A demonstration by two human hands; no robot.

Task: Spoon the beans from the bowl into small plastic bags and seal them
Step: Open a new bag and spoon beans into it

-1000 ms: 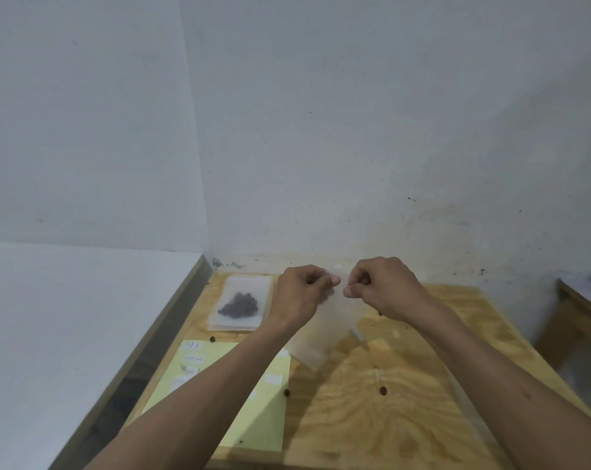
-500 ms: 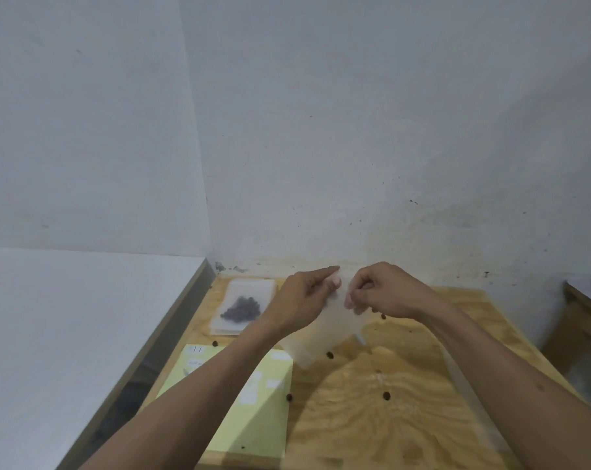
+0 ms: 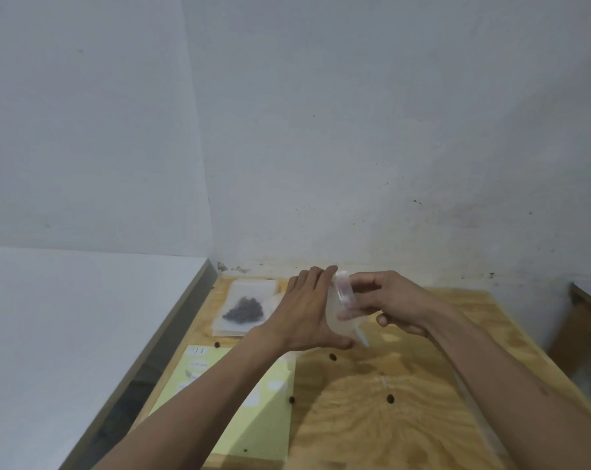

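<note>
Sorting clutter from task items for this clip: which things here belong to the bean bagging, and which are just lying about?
Part of the job:
- empty plastic bag, held between the left hand and right hand
- filled bag of beans at the back left
- loose beans scattered on the wooden table

Lying about:
- yellow sheet with white labels
- white surface to the left

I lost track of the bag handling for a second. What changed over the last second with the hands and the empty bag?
The left hand gave up its pinch on the empty bag and now lies with straight fingers against the bag's side. The right hand turned and grips the bag near its top, which has swung from hanging flat to more edge-on. The filled bag of beans, the yellow sheet and the loose beans on the table stayed put.
</note>
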